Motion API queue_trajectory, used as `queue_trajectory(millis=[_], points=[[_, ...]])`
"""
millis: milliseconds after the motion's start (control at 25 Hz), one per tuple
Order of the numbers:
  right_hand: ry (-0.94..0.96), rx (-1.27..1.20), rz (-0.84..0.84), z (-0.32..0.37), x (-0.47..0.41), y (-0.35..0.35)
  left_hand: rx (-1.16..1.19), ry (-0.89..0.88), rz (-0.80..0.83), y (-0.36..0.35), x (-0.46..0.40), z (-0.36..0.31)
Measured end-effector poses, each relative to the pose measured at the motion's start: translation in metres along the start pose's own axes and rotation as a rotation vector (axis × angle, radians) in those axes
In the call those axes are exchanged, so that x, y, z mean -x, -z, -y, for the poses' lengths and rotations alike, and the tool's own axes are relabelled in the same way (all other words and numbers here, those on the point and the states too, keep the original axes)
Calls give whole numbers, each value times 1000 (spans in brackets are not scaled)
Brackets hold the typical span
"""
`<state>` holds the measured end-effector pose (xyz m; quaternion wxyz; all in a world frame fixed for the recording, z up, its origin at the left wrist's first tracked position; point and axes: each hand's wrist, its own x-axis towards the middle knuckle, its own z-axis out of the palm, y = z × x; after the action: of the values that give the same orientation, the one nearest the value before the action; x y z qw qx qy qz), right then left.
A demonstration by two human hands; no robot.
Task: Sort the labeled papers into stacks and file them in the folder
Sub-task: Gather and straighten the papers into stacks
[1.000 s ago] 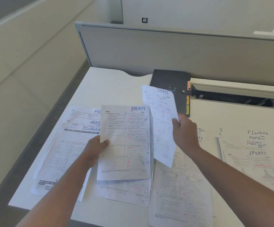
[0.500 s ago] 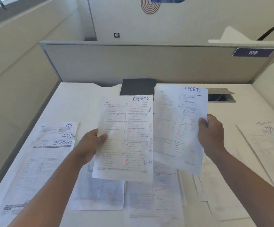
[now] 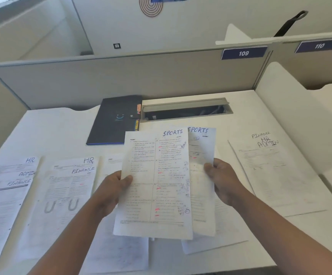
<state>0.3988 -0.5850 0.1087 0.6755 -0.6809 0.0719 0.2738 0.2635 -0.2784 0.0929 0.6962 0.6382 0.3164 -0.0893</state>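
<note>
My left hand (image 3: 113, 188) grips the left edge of a sheet headed SPORTS (image 3: 155, 185), held up above the desk. My right hand (image 3: 223, 180) pinches the right edge of a second SPORTS sheet (image 3: 202, 155), which is tucked partly behind the first. The dark folder (image 3: 115, 120) lies closed at the back of the desk, beyond the held sheets. Overlapping papers marked HR, ADMIN and FINANCE (image 3: 12, 179) lie at the left, another HR and FINANCE pile (image 3: 72, 175) beside them, and a FINANCE, HR, ADMIN pile (image 3: 270, 161) at the right.
More loose sheets (image 3: 117, 253) lie on the white desk (image 3: 62, 128) under my hands. An open cable tray (image 3: 187, 112) sits to the right of the folder. A grey partition (image 3: 121, 76) with signs 109 and 110 closes the back; a white side panel (image 3: 292, 108) bounds the right.
My right hand has brought its SPORTS sheet leftward and behind the sheet in my left hand, so the two now overlap. The camera view has tilted and shifted right.
</note>
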Motion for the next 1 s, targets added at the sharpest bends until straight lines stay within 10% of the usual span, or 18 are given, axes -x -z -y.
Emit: queue_trajectory(millis=[480,800,1000], points=[[-135,-48,284,-6,18,24,120,18,-37,-70,18,14],[268,41,89,0,15,13,13,-494,-234,-87,5,-6],[328,259,91,-23,24,13,70,-510,-149,-94,3,11]])
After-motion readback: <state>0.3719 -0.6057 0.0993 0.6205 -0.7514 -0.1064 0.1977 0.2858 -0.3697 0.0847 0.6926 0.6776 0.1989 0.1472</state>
